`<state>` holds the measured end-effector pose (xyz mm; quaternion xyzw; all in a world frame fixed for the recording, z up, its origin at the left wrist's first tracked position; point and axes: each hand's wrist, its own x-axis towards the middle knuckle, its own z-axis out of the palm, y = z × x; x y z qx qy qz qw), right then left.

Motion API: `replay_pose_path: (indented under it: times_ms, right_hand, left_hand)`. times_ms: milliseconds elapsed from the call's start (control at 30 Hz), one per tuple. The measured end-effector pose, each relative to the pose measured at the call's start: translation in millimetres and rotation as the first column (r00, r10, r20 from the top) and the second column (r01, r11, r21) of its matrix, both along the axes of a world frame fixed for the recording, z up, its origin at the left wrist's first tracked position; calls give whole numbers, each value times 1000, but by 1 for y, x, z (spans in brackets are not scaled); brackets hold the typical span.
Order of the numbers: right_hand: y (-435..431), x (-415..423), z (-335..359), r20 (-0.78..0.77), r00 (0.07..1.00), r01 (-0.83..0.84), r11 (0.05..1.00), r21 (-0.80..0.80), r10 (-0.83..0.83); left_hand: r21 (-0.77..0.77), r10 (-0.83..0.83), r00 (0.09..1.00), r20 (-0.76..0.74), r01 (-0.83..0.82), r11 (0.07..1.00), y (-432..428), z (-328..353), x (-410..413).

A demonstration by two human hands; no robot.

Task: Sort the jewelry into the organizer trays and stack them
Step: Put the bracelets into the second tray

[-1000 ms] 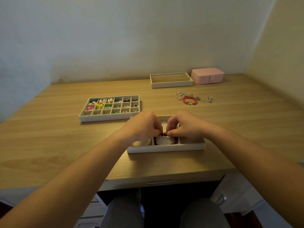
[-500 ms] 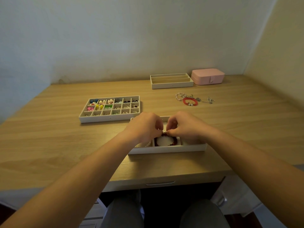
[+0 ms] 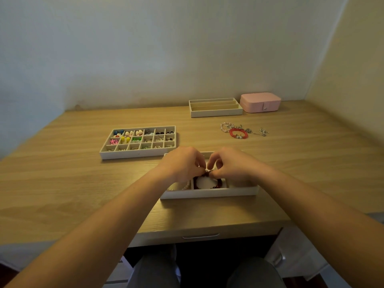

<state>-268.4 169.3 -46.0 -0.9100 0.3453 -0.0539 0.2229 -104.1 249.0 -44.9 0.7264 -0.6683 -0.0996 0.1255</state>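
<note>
A white organizer tray [image 3: 209, 193] lies near the desk's front edge. My left hand [image 3: 182, 165] and my right hand [image 3: 230, 165] hover over it, fingertips pinching the far side of a dark red beaded bracelet [image 3: 216, 185] that rests in the tray's middle compartment. A pale bead bracelet [image 3: 185, 186] shows in the left compartment. A many-celled tray [image 3: 138, 142] filled with small colourful earrings sits to the left. Loose bracelets and chains, among them a red bracelet [image 3: 239, 133], lie at the right rear.
An empty tray with three long slots [image 3: 215, 107] stands at the back, next to a shut pink jewelry box [image 3: 260, 102]. Walls close in behind and to the right. A drawer handle [image 3: 200, 236] is under the desk edge, above my knees.
The dark red bracelet has been lowered and spread out into the tray's middle compartment. Both hands stay pinched together on it, shifted only slightly.
</note>
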Motion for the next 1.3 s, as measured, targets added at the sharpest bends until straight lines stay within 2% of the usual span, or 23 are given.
replay_pose_path:
  times_ms: [133, 300, 433, 667, 867, 1167, 1233, 1300]
  right_hand:
    - [-12, -4, 16, 123, 990, 65, 998, -20, -62]
    - [-48, -24, 19, 147, 968, 207, 978, -13, -203]
    - [-89, -37, 10, 189, 903, 387, 921, 34, -386]
    - [-141, -28, -9, 172, 869, 471, 882, 5, -464]
    - [-172, -15, -17, 102, 787, 616, 784, -76, -608]
    - [-176, -1, -13, -28, 812, 578, 809, -108, -583]
    - [-176, 1, -14, 30, 832, 555, 831, -33, -555]
    - [-173, -1, -10, 179, 832, 516, 851, 97, -525]
  left_hand:
    - [-109, 21, 995, -100, -32, 994, -9, 12, -4]
    - [-102, 18, 989, -144, -33, 994, -38, 28, -23]
    - [-102, 67, 988, -142, -82, 991, -69, 31, -36]
    - [-119, 127, 958, -256, -162, 980, -122, 25, -39]
    - [-101, 128, 940, -315, -167, 981, -158, 18, -37]
    - [-95, 139, 928, -345, -181, 979, -174, 12, -38]
    - [-89, 146, 913, -382, -194, 977, -173, 12, -38]
    - [-96, 156, 890, -429, -217, 971, -169, 13, -37]
